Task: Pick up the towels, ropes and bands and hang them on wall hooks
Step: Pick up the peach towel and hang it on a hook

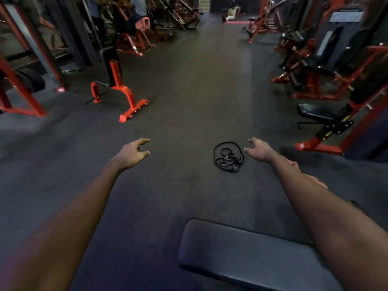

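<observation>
Dark rubber floor (189,91) runs down the aisle. Black padded bench (241,253) at near edge; red stand (116,76) left of aisle, red-framed machine (327,141) with black seat (312,114) on the right. People (138,9) far back left, blurred.

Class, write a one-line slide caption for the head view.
Left hand and right hand, both open, reach toward tangled black bands on the gym floor.

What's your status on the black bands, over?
Left hand and right hand out, both open, empty. Black bands tangled on the floor beside the right hand, not gripped. Bench pad close in front, short of the bands.
</observation>
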Tool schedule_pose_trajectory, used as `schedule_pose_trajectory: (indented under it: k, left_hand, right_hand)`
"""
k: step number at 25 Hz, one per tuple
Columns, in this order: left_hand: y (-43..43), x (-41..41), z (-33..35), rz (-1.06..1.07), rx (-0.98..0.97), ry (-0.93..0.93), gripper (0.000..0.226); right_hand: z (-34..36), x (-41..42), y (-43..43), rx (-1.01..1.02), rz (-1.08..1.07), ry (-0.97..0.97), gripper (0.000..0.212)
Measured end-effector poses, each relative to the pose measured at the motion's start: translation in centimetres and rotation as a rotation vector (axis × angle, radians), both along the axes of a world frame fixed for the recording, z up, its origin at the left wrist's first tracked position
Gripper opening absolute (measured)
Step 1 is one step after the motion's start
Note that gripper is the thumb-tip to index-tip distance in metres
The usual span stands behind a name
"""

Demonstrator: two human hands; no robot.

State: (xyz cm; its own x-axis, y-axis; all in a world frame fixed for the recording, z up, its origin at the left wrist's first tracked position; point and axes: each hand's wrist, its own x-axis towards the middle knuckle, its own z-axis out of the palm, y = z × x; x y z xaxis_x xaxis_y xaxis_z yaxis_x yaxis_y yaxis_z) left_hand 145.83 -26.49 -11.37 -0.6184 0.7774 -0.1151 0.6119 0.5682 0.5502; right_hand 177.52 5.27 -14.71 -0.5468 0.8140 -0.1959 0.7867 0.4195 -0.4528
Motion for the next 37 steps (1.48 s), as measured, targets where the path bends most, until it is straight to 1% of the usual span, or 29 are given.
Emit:
schedule_pose_trajectory:
  k: [4,8,10,12,13,14,16,17,20,22,26,29,31,37]
  left_hand:
    - [7.9,-8.2,-2.6,-0.135,-0.001,-0.034,0.054]
    - [17.2,-15.2,-4.4,-0.335,-0.035,-0.063,0.055]
    - [21.8,-17.4,-5.0,-0.418,-0.060,-0.068,0.055]
    - [26.5,-18.8,-5.3,-0.493,-0.067,-0.093,0.056]
    - [29.2,-19.4,-5.5,-0.540,-0.077,-0.104,0.056]
    - [32.5,-19.8,-5.9,-0.592,-0.093,-0.108,0.056]
    - [37.4,-19.8,-6.7,-0.663,-0.106,-0.114,0.055]
    - [40.3,-19.3,-7.2,-0.708,-0.108,-0.111,0.055]
    - [47.1,-17.5,-8.2,-0.853,-0.107,-0.102,0.053]
    - [52.3,-16.4,-8.8,-0.909,-0.106,-0.109,0.052]
    - [62.1,-15.2,-9.9,-1.013,-0.190,-0.094,0.053]
    - [69.3,-13.8,-10.1,-1.072,-0.186,-0.102,0.054]
    - [74.6,-12.6,-10.7,-1.114,-0.198,-0.119,0.054]
    - [90.2,-9.0,-15.2,-1.225,-0.251,-0.141,0.054]
  right_hand:
    - [-1.2,-4.5,2.7,-0.014,-0.122,-0.028,0.058]
    - [-2.2,-7.5,5.2,-0.025,-0.312,-0.049,0.056]
    - [-2.0,-8.1,6.2,-0.016,-0.389,-0.080,0.049]
    - [-1.7,-8.4,7.3,-0.048,-0.461,-0.057,0.037]
    - [-1.7,-8.5,8.0,-0.084,-0.490,-0.047,0.036]
    - [-2.0,-8.2,9.4,-0.086,-0.526,-0.047,0.042]
    - [-3.0,-7.4,11.0,-0.108,-0.573,-0.034,0.065]
    - [-4.3,-6.6,12.4,-0.109,-0.598,-0.016,0.067]
    - [-5.4,-6.3,14.4,-0.124,-0.746,-0.040,0.053]
    - [-7.1,-5.9,17.6,-0.142,-0.832,-0.001,0.048]
    - [-9.3,-6.2,23.5,-0.242,-0.949,0.037,0.051]
    - [-9.3,-6.6,27.0,-0.253,-1.025,0.058,0.049]
    - [-10.3,-6.2,29.6,-0.262,-1.069,0.048,0.052]
    - [-14.8,-5.4,39.3,-0.326,-1.214,0.038,0.057]
